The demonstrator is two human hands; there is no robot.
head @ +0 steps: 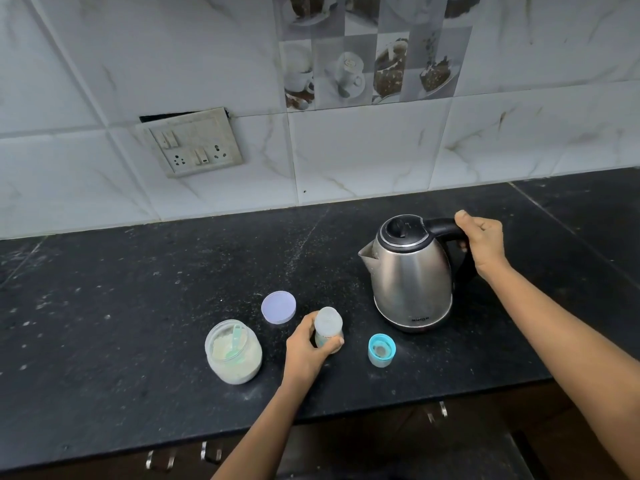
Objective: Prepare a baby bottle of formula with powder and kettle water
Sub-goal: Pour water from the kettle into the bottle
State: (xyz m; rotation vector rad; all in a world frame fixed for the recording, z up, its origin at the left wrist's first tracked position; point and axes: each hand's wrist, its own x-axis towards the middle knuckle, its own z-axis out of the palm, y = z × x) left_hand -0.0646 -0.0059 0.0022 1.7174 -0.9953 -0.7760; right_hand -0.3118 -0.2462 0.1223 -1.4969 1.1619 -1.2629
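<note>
Gripping the black plastic handle of an upright brushed-steel kettle (412, 271), the right hand (483, 242) curls tightly around it; the small dark logo near the kettle's base is too blurred to read. The left hand (304, 351) wraps round a clear plastic baby bottle (328, 322), open-topped on the speckled black stone counter (138, 306), its reddish print illegible. Nearby sit a rounded clear jar of pale powder (233, 362) holding a teal scoop (234, 341), a flat lilac lid (278, 307) and a teal bottle ring (381, 349).

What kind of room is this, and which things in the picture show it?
Most likely a home kitchen. A steel electric kettle stands on a dark stone counter below a tiled wall with a socket plate. Metal cupboard handles show under the counter's front edge.
</note>
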